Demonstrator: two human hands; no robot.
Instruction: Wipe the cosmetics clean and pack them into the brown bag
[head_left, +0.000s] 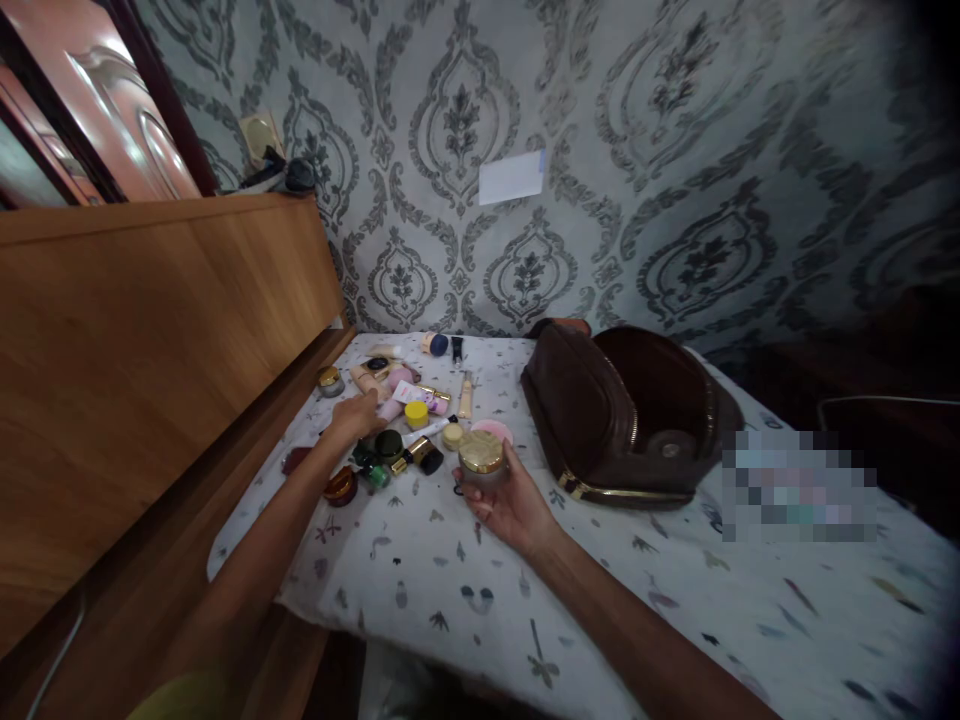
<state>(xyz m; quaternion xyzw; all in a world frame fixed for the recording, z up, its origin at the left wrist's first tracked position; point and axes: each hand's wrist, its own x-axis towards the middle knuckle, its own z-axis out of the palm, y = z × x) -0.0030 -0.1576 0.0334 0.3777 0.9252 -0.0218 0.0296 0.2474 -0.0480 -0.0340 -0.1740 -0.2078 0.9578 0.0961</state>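
My right hand (514, 505) is closed around a cosmetic jar (481, 460) with a patterned gold lid, lifted over the cloth. My left hand (356, 415) reaches into a group of cosmetics, its fingers slightly apart beside a pale pink tube (390, 409) and a beige bottle (366, 380). Whether the fingertips touch either one is hard to make out. Around it lie a yellow-lidded jar (416, 415), a dark green jar (388, 445), a black-and-gold bottle (418, 456), a small green bottle (379, 476) and an amber jar (340, 486). Behind the held jar is a pink round item (489, 428).
An unzipped brown bag (600, 410) stands on the patterned cloth (480, 600) at the right. Another gold-lidded jar (330, 381) sits at the back left, near the wooden panel (172, 310). A blurred patch (802, 490) covers something at the far right. Patterned wallpaper rises behind.
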